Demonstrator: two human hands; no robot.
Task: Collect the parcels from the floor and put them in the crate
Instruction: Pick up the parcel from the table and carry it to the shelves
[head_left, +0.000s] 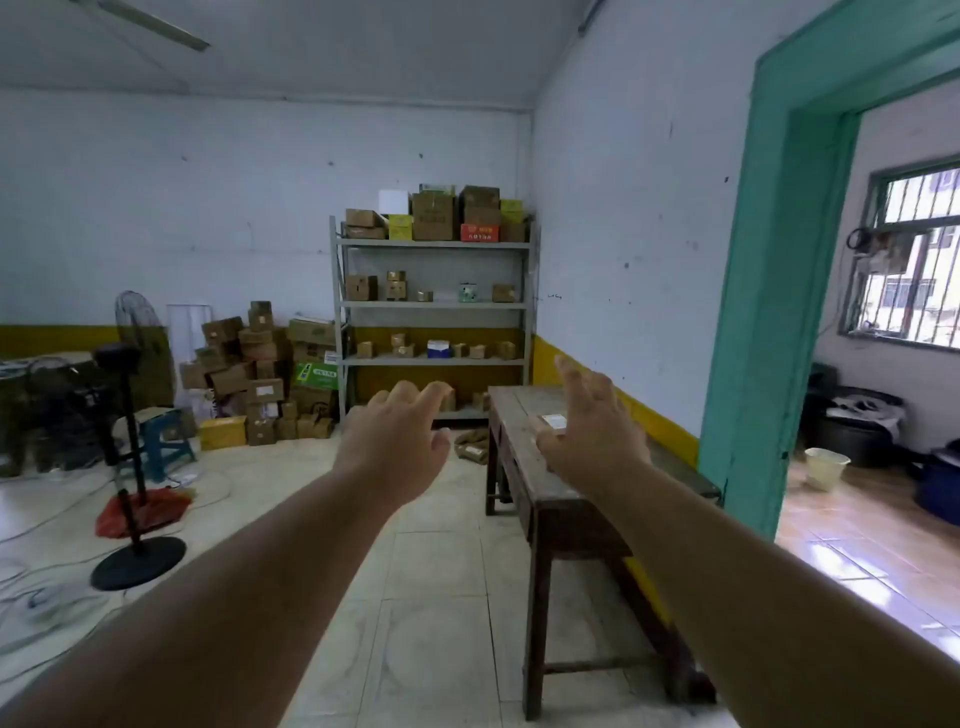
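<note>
Both hands reach forward empty, left hand (397, 441) loosely curled, right hand (587, 423) spread wide above the dark wooden worktop (524, 452); crumpled brown parcels (472, 446) lie on the pale tiled floor (441, 597) beyond

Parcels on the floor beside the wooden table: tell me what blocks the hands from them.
Nothing visible: bare tiled floor leads from both empty hands, left hand and right hand, to the parcels.

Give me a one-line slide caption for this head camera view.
Both empty hands, left hand and right hand, reach toward parcels on the floor beside a wooden table.
</note>
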